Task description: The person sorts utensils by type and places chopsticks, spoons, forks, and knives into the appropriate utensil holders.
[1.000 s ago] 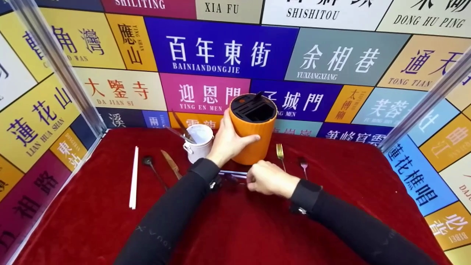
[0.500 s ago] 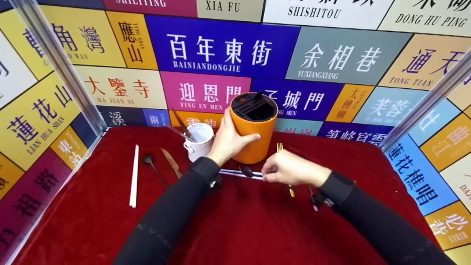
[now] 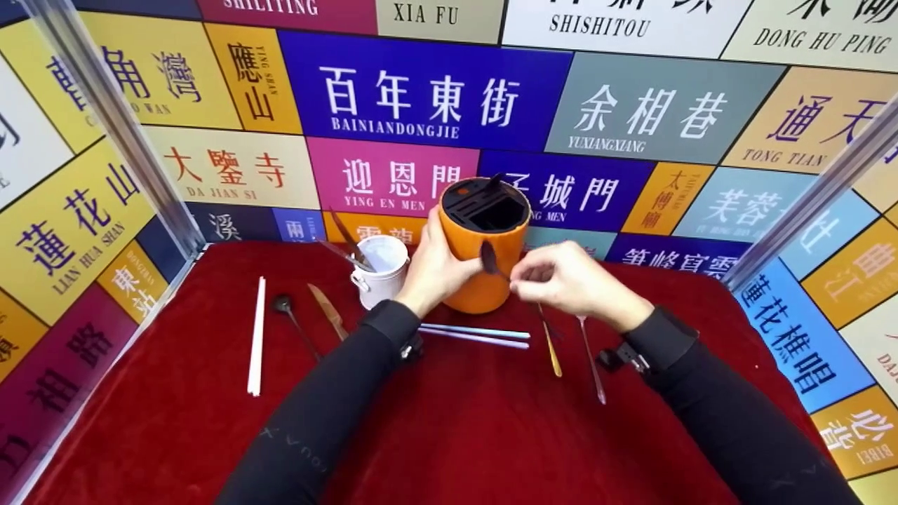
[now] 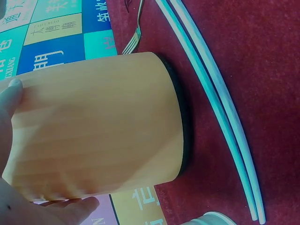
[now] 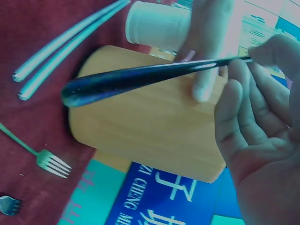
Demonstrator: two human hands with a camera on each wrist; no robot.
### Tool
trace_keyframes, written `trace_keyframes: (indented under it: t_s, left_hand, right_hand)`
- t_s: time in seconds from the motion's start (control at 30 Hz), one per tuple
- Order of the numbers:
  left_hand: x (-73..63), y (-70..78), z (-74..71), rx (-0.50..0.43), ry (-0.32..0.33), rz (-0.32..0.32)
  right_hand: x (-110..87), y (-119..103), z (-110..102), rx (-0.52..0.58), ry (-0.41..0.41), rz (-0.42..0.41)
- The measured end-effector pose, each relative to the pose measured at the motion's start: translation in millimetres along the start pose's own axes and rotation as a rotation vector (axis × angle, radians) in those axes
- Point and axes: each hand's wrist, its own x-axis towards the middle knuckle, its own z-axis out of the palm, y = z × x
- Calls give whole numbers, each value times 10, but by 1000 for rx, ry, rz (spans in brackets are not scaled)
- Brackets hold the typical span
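White cup (image 3: 383,287) unmoved vs 0.5 s ago. L hand (image 3: 438,272): fingers clamped round orange holder (image 3: 480,293), same as bef.; holder stands on bench (image 3: 435,428). Blue chopsticks (image 3: 474,338) in front, unmoved. Dark spoon (image 3: 489,257), bef. low by chopsticks, now up in front of holder; R hand (image 3: 568,280) raised too, fingers pinching it.

right hand (image 3: 577,282), dark spoon (image 3: 489,258) now higher

We read BAINIANDONGJIE on a far blue panel (image 3: 424,88), YUXIANGXIANG on the grey panel (image 3: 663,105) right of it, LIAN HUA SHAN on a yellow panel (image 3: 77,214) at left.
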Motion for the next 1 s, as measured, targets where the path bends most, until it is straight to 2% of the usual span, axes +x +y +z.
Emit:
trace_keyframes:
  t_s: [0.17, 0.4, 0.53, 0.8, 1.0]
  left_hand:
    - [-7, 1, 1, -27, 4, 4]
    - [-1, -11, 3, -43, 8, 15]
    - [5, -20, 12, -56, 1, 21]
    - [4, -32, 20, -58, 1, 24]
    - [0, -37, 14, -57, 7, 20]
  right_hand:
    - [108, -77, -151, 48, 163, -1]
    - [329, -274, -337, 201, 389, 50]
    - [480, -381, -385, 271, 487, 44]
    - [800, -447, -408, 292, 692, 12]
    - [1017, -430, -336, 287, 798, 32]
